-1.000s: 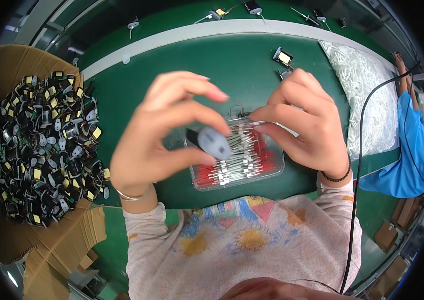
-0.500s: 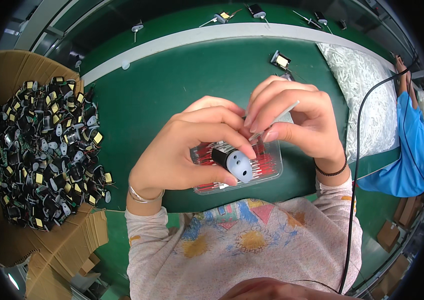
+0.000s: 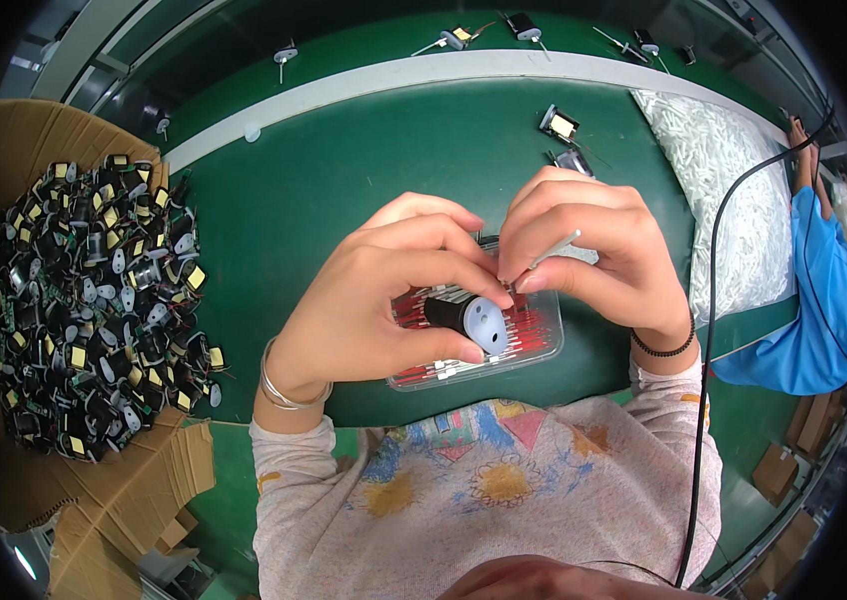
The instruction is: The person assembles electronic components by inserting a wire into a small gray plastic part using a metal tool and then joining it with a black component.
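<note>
My left hand (image 3: 349, 295) is closed round a small black cylindrical part with a pale grey, holed end cap (image 3: 485, 325), its thumb and forefinger at the cap's edges. Pinched between the thumb and fingers of my right hand (image 3: 594, 240) is a thin white tube (image 3: 556, 249), slanting up to the right. The tube's lower end lies near my left fingertips; whether it touches anything there I cannot tell. Under both hands stands a clear plastic box (image 3: 561, 335) with many thin red and white pieces (image 3: 534, 330), partly hidden by my hands.
At left, a cardboard box (image 3: 19, 125) is heaped with similar black parts (image 3: 94, 300). Two parts (image 3: 559, 124) lie beyond my right hand. A clear bag of white tubes (image 3: 734, 220) lies right, beside a black cable (image 3: 712, 300). Several parts (image 3: 524, 28) sit behind the white ledge (image 3: 424, 68).
My right hand has shifted slightly and the white tube's upper end has dropped lower. The capped part has turned a little in my left hand.
</note>
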Available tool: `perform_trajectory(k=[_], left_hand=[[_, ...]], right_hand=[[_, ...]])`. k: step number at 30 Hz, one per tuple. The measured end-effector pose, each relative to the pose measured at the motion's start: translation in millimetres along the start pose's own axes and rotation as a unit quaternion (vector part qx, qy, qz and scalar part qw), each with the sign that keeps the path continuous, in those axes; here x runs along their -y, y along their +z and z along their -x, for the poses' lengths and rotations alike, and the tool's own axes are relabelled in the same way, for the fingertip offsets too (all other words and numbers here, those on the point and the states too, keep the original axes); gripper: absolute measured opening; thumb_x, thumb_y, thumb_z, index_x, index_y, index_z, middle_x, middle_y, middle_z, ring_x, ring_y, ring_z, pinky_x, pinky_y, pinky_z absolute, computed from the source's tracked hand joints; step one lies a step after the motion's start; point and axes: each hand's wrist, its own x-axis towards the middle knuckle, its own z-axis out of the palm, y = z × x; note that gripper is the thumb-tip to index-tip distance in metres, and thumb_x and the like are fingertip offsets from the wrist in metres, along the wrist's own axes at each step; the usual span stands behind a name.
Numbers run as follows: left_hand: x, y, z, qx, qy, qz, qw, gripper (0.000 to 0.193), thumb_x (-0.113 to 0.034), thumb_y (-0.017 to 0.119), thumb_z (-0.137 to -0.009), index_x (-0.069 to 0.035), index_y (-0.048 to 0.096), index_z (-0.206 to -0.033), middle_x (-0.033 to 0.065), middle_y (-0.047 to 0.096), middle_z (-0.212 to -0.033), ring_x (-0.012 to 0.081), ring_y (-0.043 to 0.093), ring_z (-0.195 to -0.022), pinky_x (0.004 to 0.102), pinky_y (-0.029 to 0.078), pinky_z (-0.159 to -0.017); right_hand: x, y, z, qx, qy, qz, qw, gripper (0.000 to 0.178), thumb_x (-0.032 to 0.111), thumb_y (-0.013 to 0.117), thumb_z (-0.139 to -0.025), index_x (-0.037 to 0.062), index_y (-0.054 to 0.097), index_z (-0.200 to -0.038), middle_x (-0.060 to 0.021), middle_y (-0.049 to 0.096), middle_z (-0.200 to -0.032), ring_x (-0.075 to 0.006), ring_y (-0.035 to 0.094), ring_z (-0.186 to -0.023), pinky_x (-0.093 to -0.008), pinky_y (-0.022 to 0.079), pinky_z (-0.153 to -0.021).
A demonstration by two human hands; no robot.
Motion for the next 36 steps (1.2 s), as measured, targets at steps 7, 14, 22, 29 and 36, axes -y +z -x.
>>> perform_trajectory(k=[7, 14, 22, 29, 36], left_hand=[[4, 0, -1, -0.010, 0.013, 0.107, 0.994, 0.040, -0.022, 0.083, -0.049, -0.001, 0.070, -0.081, 0.0085, 0.065, -0.088, 0.0265, 0.056, -0.097, 0.0383, 0.040, -0.088], [7, 11, -3, -0.127, 0.039, 0.096, 0.986, 0.039, 0.004, 0.073, -0.066, 0.003, 0.054, -0.100, 0.0198, 0.063, -0.103, 0.0312, 0.059, -0.106, 0.0420, 0.044, -0.096], [11, 24, -4, -0.216, 0.116, -0.009, 0.969, 0.035, 0.002, 0.073, -0.069, -0.002, 0.057, -0.100, 0.0123, 0.068, -0.100, 0.0227, 0.066, -0.096, 0.0335, 0.047, -0.089], [10, 22, -4, -0.210, 0.112, -0.065, 0.969, 0.036, -0.001, 0.076, -0.066, -0.005, 0.059, -0.098, 0.0099, 0.069, -0.097, 0.0218, 0.066, -0.094, 0.0348, 0.042, -0.089], [9, 22, -3, -0.216, 0.123, -0.123, 0.961, 0.035, 0.000, 0.075, -0.065, -0.005, 0.059, -0.096, 0.0084, 0.070, -0.097, 0.0207, 0.067, -0.094, 0.0354, 0.041, -0.086]], right_hand=[[4, -7, 1, -0.047, -0.062, 0.018, 0.997, 0.014, 0.000, 0.068, -0.070, -0.0004, 0.066, -0.084, -0.0090, 0.064, -0.079, -0.0217, 0.060, -0.070, -0.0287, 0.047, -0.063], [17, -5, 21, -0.288, -0.096, 0.021, 0.952, 0.020, 0.012, 0.065, -0.082, 0.0007, 0.056, -0.096, -0.0126, 0.060, -0.077, -0.0232, 0.055, -0.068, -0.0312, 0.042, -0.058], [30, -3, 17, -0.181, -0.122, 0.122, 0.968, 0.020, 0.002, 0.071, -0.072, -0.0021, 0.057, -0.086, -0.0148, 0.062, -0.073, -0.0264, 0.062, -0.065, -0.0325, 0.050, -0.056], [27, -4, 15, -0.180, -0.113, 0.128, 0.969, 0.023, -0.005, 0.071, -0.064, -0.0026, 0.059, -0.083, -0.0150, 0.064, -0.073, -0.0270, 0.064, -0.065, -0.0322, 0.051, -0.058], [28, 0, 15, -0.171, -0.130, 0.152, 0.965, 0.023, -0.010, 0.069, -0.060, -0.0054, 0.061, -0.081, -0.0153, 0.064, -0.074, -0.0275, 0.064, -0.066, -0.0320, 0.051, -0.057]])
